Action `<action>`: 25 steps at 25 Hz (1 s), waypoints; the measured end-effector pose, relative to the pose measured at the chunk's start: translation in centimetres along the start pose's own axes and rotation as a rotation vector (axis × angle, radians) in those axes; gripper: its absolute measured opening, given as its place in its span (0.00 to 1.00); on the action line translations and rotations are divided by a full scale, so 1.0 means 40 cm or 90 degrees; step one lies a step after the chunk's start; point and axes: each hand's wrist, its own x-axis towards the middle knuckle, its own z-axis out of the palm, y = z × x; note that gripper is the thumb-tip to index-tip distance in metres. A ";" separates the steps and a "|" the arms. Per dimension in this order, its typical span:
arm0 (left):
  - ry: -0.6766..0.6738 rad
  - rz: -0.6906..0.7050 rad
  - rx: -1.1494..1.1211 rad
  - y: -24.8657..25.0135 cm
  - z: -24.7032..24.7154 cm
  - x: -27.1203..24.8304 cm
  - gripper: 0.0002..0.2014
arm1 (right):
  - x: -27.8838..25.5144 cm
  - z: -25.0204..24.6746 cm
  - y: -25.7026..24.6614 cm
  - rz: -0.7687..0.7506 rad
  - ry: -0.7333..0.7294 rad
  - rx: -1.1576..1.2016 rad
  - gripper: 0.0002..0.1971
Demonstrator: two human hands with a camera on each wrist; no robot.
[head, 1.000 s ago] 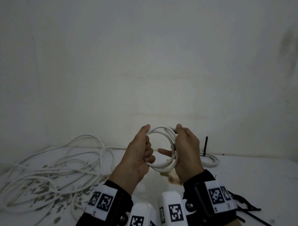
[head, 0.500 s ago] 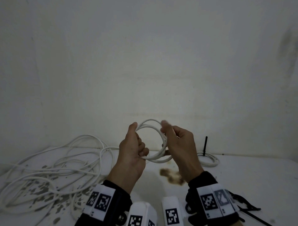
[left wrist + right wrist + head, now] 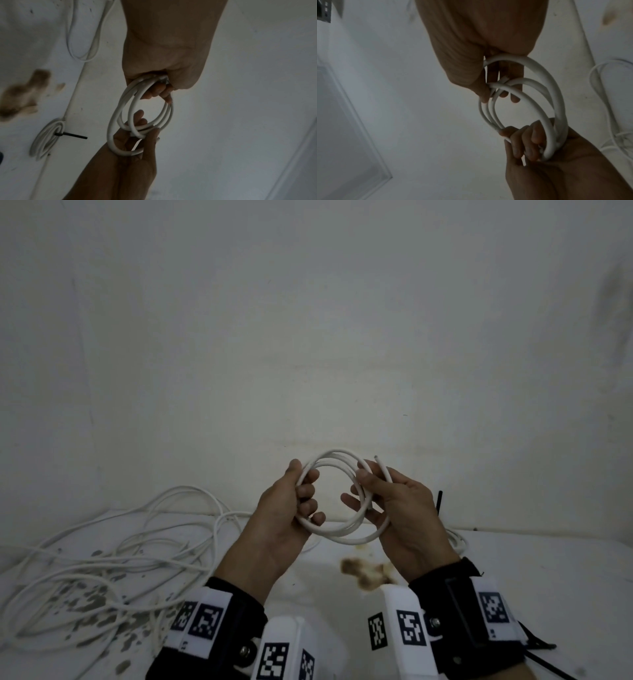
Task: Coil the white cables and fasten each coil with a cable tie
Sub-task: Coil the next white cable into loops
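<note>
I hold a small coil of white cable [image 3: 342, 541] up in the air between both hands. My left hand [image 3: 287, 508] grips the coil's left side with curled fingers. My right hand [image 3: 400, 508] holds the right side, with loops running across its palm and its thumb pinching a strand. The cable's free end [image 3: 381, 467] sticks up past the right thumb. The left wrist view shows the coil [image 3: 112, 121] hanging from the left hand [image 3: 163, 54] into the right hand [image 3: 137, 148]. From the right wrist camera, the loops [image 3: 556, 89] look loosely spread.
A coil [image 3: 457, 539] fastened with a black cable tie [image 3: 439, 501] lies on the white table [image 3: 548, 577] by the wall. Loose white cables [image 3: 102, 559] sprawl over the table's left. Spare black ties [image 3: 541, 648] lie at bottom right. A brown stain [image 3: 366, 571] marks the middle.
The right hand has shifted its hold from over the coil's right side to palm up under it. The cable's free end now pokes up past the thumb. The coil rose slightly.
</note>
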 end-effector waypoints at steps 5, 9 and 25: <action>-0.032 -0.050 0.012 0.014 -0.025 0.008 0.15 | 0.005 -0.006 0.002 0.015 -0.004 -0.011 0.09; 0.007 -0.055 0.064 0.003 -0.016 0.006 0.12 | 0.009 -0.006 0.004 -0.013 -0.006 -0.055 0.10; -0.027 -0.081 0.282 -0.004 -0.011 -0.015 0.14 | 0.000 -0.027 0.006 -0.136 -0.092 -0.275 0.10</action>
